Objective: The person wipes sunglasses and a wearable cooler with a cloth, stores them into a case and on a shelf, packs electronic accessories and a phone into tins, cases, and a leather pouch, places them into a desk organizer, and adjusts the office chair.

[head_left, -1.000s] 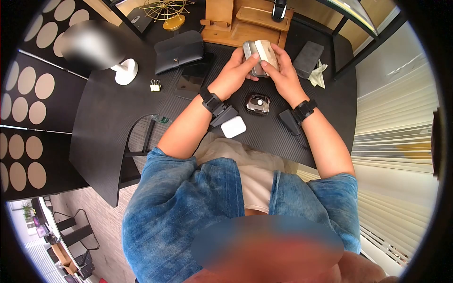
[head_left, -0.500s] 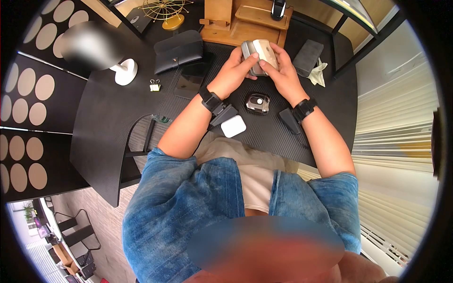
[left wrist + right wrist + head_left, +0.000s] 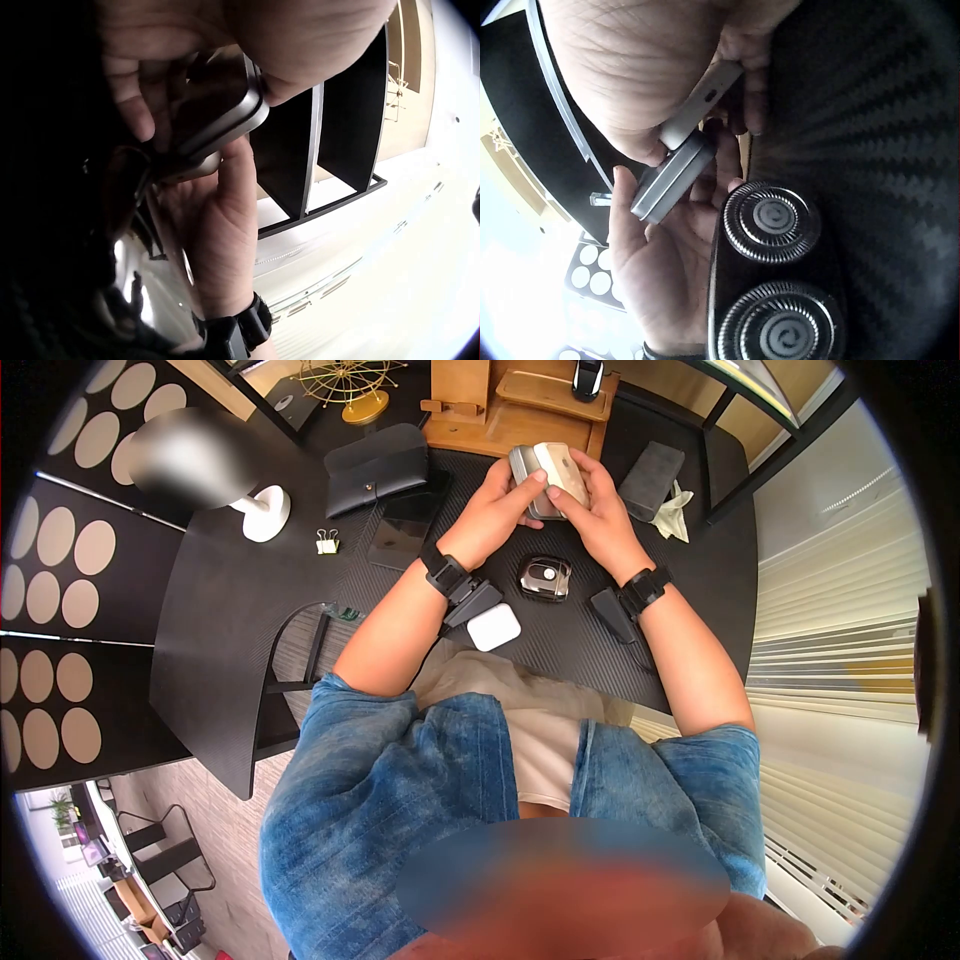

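Over the desk, my left hand [image 3: 485, 525] grips a grey, metal-edged slab [image 3: 524, 468], which looks like two flat pieces stacked in the right wrist view. My right hand [image 3: 603, 525] holds a gold-and-white phone [image 3: 566, 472], with a logo on its back, right against that slab. Both thumbs lie over the near faces. A port slot shows on the end of the phone [image 3: 709, 97] in the right wrist view. Closer to me, below the hands, lies a black and silver electric shaver [image 3: 545, 578], its two round heads [image 3: 772, 217] facing up.
A small white case [image 3: 495, 627] lies near the desk's front edge. To the left are a binder clip [image 3: 328, 542], a black pouch [image 3: 378, 470] and a dark glossy slab [image 3: 402, 535]. A dark grey box [image 3: 652, 478] is at right, before a wooden organizer [image 3: 465, 435].
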`<state>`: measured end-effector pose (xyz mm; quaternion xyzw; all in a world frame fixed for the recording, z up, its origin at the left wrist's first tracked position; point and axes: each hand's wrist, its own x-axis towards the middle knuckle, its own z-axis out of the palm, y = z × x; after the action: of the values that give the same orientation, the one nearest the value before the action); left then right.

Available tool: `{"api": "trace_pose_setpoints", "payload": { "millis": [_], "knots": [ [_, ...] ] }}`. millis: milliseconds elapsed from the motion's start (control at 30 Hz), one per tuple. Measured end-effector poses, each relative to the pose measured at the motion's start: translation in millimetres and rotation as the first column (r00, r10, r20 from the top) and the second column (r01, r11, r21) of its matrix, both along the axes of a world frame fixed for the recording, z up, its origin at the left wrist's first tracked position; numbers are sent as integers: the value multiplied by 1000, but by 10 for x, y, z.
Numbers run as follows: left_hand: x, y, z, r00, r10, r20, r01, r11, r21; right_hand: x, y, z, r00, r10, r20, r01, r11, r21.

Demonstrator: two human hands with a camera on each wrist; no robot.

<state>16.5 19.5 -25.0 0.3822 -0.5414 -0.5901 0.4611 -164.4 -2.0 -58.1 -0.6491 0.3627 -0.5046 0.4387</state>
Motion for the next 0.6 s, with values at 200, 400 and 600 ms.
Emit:
{"api": "trace_pose_setpoints", "payload": {
  "millis": [200, 400, 600],
  "knots": [
    [8, -8, -16, 1000, -4, -6, 4, 1000, -4, 3, -9, -14, 1000, 0, 15, 0, 1000, 14],
    [5, 7, -4, 1000, -15, -22, 15, 1000, -22, 3, -16, -17, 999, 19, 50, -21, 999, 27],
    [16, -12, -20, 999, -35, -30, 34, 998, -44, -50, 53, 149, 977, 57, 204, -113, 955, 276]
  ]
}}
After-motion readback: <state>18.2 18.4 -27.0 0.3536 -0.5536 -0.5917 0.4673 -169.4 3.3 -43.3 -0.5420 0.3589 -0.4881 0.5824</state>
